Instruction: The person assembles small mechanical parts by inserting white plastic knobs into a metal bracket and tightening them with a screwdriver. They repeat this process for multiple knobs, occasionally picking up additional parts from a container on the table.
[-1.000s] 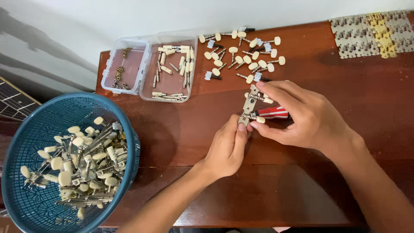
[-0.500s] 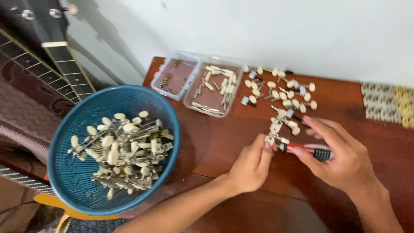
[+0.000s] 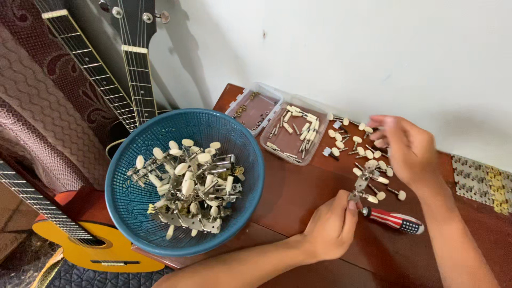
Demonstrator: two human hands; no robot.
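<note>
My left hand (image 3: 332,226) pinches a small metal tuner plate (image 3: 361,186) with cream knobs against the brown table (image 3: 298,194). My right hand (image 3: 404,149) reaches away over a scatter of loose cream-knobbed tuning pegs (image 3: 346,141) near the wall, its fingertips blurred; whether it holds a peg I cannot tell. A screwdriver with a red, white and blue striped handle (image 3: 393,220) lies on the table just right of my left hand.
A blue plastic basket (image 3: 133,200) full of guitar tuner assemblies sits at the table's left end. Two clear trays (image 3: 255,109) (image 3: 292,133) hold small parts near the wall. Metal strips (image 3: 482,184) lie far right. Guitars (image 3: 80,245) lean at the left.
My right hand let go of the screwdriver, which now lies on the table, and moved up to the loose pegs. The view swung left, bringing the guitars into sight.
</note>
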